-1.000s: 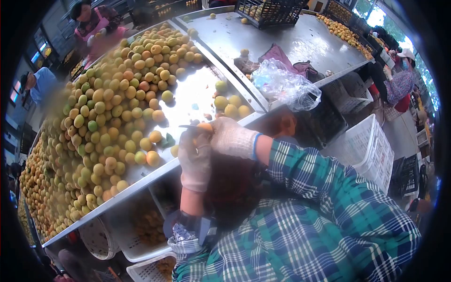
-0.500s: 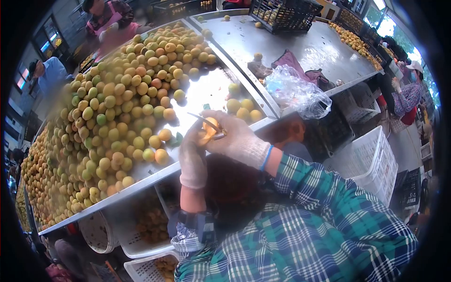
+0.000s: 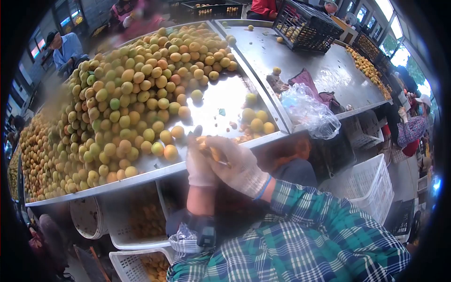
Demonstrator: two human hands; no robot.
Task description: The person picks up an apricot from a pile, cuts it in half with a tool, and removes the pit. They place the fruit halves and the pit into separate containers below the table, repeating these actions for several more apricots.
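Observation:
My left hand [image 3: 199, 164], in a pale work glove, is closed on a cut apricot [image 3: 215, 153] at the table's front edge. My gloved right hand [image 3: 237, 165] meets it from the right, fingers bent round the same fruit. Orange flesh shows between the two hands. A small dark tip shows under the right fingers; the rest of that object is hidden. Just beyond the hands, small brown pits and orange pieces [image 3: 244, 137] lie on the metal table [image 3: 221, 101]. A big heap of whole apricots [image 3: 136, 101] spreads to the left.
A clear plastic bag [image 3: 307, 110] and dark red cloth [image 3: 305, 80] lie on the adjoining table. Farther back stands a black crate [image 3: 307, 26] of fruit. White baskets [image 3: 361, 183] stand at right and below the table. Other people work around the tables.
My hands have come down, closing more tightly around the fruit. The curved blade seen earlier no longer shows clearly. Orange pieces and pits now appear on the table beyond them. The camera view has shifted.

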